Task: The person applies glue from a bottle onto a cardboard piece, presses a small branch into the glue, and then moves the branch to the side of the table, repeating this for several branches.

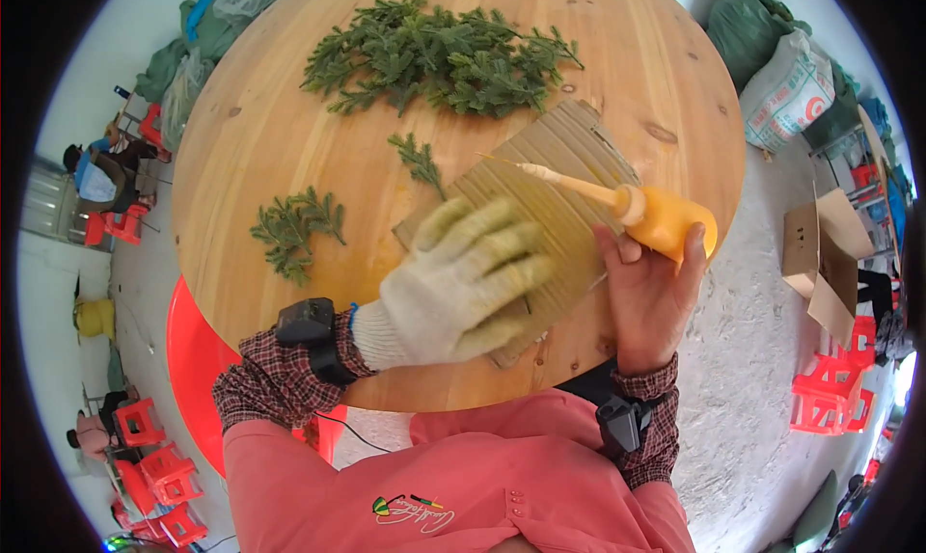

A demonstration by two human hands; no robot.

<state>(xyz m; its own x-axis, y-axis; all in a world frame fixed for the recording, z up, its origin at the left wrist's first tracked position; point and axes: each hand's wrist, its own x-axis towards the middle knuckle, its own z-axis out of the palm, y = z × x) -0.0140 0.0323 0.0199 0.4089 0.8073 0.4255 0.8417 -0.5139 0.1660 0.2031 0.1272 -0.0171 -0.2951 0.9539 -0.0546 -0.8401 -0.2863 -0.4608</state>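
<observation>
My right hand (pixel 646 307) is bare and grips an orange squeeze bottle (pixel 675 223). The bottle lies tilted, its long pale nozzle pointing left over a ribbed cardboard piece (pixel 545 182). My left hand (pixel 468 283) wears a white knit glove stained yellow-green at the fingers. Its fingers are spread above the cardboard's near-left part; what lies beneath the palm is hidden. A single green sprig (pixel 421 162) rests just beyond the gloved fingers, at the cardboard's left edge. Farther left sits a small bunch of green sprigs (pixel 297 227).
A large heap of green sprigs (pixel 444 56) covers the far middle of the round wooden table (pixel 231 158). A red stool (pixel 198 370) stands at the table's near left. On the floor to the right are full sacks (pixel 786 90) and an open cardboard box (pixel 820 254).
</observation>
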